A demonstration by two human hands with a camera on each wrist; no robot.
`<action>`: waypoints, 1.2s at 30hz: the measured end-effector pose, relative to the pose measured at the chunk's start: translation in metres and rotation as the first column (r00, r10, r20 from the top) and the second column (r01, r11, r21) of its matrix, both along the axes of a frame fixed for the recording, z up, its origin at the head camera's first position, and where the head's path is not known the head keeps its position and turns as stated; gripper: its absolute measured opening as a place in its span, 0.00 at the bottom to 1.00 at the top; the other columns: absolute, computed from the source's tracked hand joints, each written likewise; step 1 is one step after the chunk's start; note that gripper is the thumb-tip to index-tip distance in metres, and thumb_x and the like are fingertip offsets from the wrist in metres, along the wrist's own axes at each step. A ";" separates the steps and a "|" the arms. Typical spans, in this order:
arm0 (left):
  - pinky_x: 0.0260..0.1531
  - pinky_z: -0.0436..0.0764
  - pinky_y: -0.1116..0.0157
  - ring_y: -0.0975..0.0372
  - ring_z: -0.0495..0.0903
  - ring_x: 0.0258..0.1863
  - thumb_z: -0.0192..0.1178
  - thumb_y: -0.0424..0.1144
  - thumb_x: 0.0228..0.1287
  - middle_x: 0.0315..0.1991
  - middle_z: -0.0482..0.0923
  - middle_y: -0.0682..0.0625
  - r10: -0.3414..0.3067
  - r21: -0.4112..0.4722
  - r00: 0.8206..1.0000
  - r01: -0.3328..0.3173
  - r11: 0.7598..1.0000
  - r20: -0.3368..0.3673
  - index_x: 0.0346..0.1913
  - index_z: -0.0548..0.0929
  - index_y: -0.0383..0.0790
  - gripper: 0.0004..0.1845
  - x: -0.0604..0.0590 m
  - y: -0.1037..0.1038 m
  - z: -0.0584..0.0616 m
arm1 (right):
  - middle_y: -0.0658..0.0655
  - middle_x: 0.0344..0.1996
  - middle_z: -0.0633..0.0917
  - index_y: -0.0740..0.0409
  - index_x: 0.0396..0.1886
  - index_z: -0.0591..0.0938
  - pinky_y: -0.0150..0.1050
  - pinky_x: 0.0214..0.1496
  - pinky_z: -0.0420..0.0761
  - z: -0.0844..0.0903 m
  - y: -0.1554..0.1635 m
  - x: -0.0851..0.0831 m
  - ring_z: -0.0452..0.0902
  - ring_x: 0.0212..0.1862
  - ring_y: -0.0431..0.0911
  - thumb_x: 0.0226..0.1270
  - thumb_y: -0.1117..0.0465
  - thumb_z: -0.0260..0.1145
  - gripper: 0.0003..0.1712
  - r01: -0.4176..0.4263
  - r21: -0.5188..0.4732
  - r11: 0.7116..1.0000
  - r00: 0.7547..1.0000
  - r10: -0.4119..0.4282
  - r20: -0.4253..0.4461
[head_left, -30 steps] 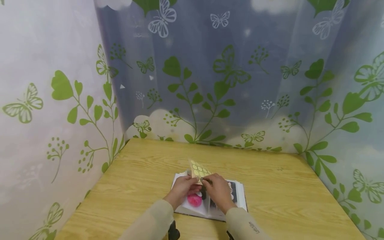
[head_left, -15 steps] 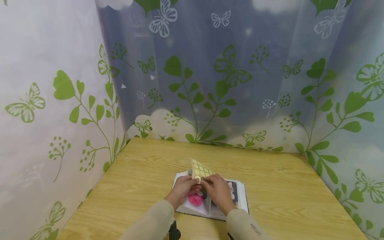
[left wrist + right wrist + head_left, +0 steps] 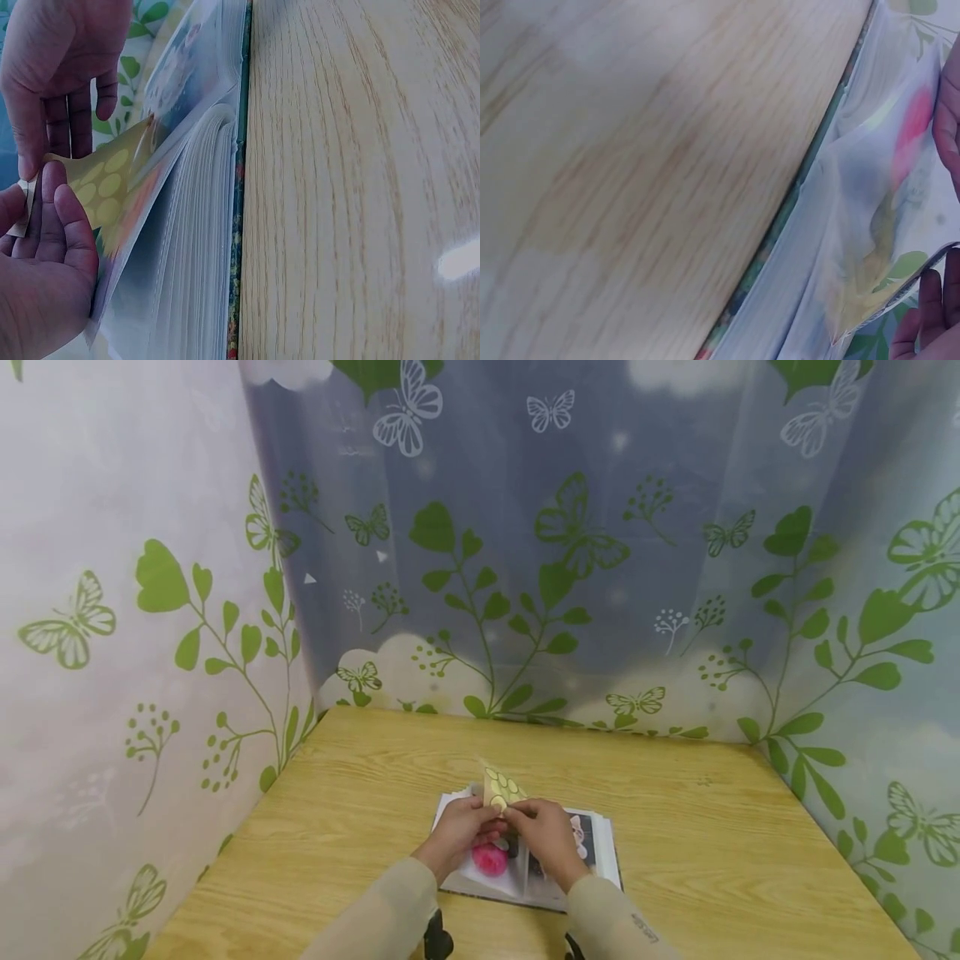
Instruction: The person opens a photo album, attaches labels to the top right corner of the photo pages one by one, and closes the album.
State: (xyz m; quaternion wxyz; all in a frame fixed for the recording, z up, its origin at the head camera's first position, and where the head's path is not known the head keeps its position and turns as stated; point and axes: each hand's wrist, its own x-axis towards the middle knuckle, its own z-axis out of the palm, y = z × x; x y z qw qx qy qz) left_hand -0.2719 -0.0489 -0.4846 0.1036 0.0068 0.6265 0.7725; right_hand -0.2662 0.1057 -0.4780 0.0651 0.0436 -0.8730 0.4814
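Both hands meeting over an open photo album (image 3: 592, 852) on a wooden table (image 3: 360, 793), against a curtain (image 3: 570, 543) printed with green leaves and butterflies. Left hand (image 3: 459, 827) and right hand (image 3: 546, 833) each pinching the near corner of a yellow sheet of round stickers (image 3: 501, 787), thumb against fingers (image 3: 61, 217) in the left wrist view. Sheet rising up and away from the fingers, long axis tilted toward the far side of the table, its lower end tucked down toward the album's clear pocket pages. Neither hand clearly nearer; the two grips touching or almost touching at the same corner, left fingers on the left edge, right fingers on the right. Directly below the fingers, a pink picture (image 3: 489, 860) showing through a plastic sleeve; to their right, a darker photo page. From the right wrist, only fingertips at the frame's edge beside the fanned translucent pages (image 3: 870, 247), so the pinch on that side read mainly from the head view. Album lying flat, spine toward the person, thick block of pages just outside the left fingers.
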 end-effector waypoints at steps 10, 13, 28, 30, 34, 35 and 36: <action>0.33 0.84 0.68 0.64 0.84 0.29 0.57 0.30 0.70 0.29 0.86 0.45 0.001 -0.015 1.000 -0.001 1.000 0.001 0.36 0.80 0.33 0.05 -0.001 0.000 -0.001 | 0.55 0.34 0.87 0.64 0.40 0.89 0.39 0.38 0.79 0.007 0.000 0.004 0.77 0.35 0.42 0.67 0.57 0.68 0.13 -0.016 -0.113 0.993 0.998 0.022 0.051; 0.33 0.84 0.68 0.64 0.84 0.29 0.57 0.30 0.70 0.28 0.86 0.46 -0.004 -0.019 1.000 0.004 1.000 -0.008 0.36 0.80 0.32 0.05 -0.002 0.000 -0.002 | 0.55 0.34 0.87 0.64 0.40 0.89 0.39 0.39 0.79 0.008 0.001 0.004 0.77 0.36 0.42 0.66 0.57 0.68 0.14 -0.023 -0.128 0.991 0.997 0.032 0.073; 0.35 0.84 0.66 0.61 0.86 0.32 0.57 0.33 0.72 0.33 0.87 0.40 -0.022 -0.044 1.000 0.022 0.999 0.016 0.37 0.80 0.32 0.06 -0.002 -0.001 0.000 | 0.53 0.31 0.84 0.59 0.41 0.89 0.39 0.33 0.76 0.011 0.004 0.000 0.75 0.35 0.45 0.65 0.56 0.65 0.13 0.104 -0.153 0.983 0.978 -0.073 0.195; 0.35 0.84 0.65 0.61 0.86 0.33 0.57 0.33 0.71 0.34 0.87 0.38 -0.018 -0.039 1.000 0.019 0.999 0.009 0.37 0.79 0.33 0.06 -0.001 -0.001 0.001 | 0.53 0.30 0.82 0.57 0.42 0.89 0.39 0.30 0.75 0.011 0.005 0.001 0.73 0.34 0.46 0.66 0.55 0.65 0.13 0.115 -0.145 0.983 0.974 -0.083 0.211; 0.35 0.84 0.65 0.61 0.85 0.31 0.58 0.31 0.71 0.32 0.86 0.39 0.003 -0.029 1.000 -0.003 1.000 0.005 0.36 0.79 0.32 0.05 0.000 0.000 0.002 | 0.52 0.31 0.82 0.56 0.42 0.89 0.38 0.29 0.75 0.012 0.006 0.001 0.74 0.34 0.46 0.67 0.54 0.65 0.13 0.103 -0.120 0.988 0.976 -0.076 0.206; 0.35 0.84 0.66 0.62 0.85 0.30 0.58 0.31 0.70 0.31 0.86 0.40 0.010 -0.025 1.000 -0.010 1.000 0.004 0.36 0.79 0.31 0.05 0.000 0.000 0.002 | 0.52 0.32 0.83 0.56 0.41 0.89 0.38 0.29 0.75 0.012 0.006 0.001 0.74 0.35 0.46 0.67 0.54 0.65 0.13 0.101 -0.108 0.989 0.977 -0.078 0.200; 0.34 0.85 0.66 0.62 0.84 0.29 0.59 0.30 0.70 0.30 0.86 0.42 0.019 -0.020 1.000 -0.019 1.000 0.005 0.37 0.79 0.31 0.05 0.000 0.000 0.002 | 0.53 0.32 0.83 0.56 0.41 0.89 0.38 0.29 0.75 0.011 0.006 0.001 0.74 0.34 0.46 0.67 0.54 0.65 0.13 0.102 -0.106 0.989 0.976 -0.079 0.201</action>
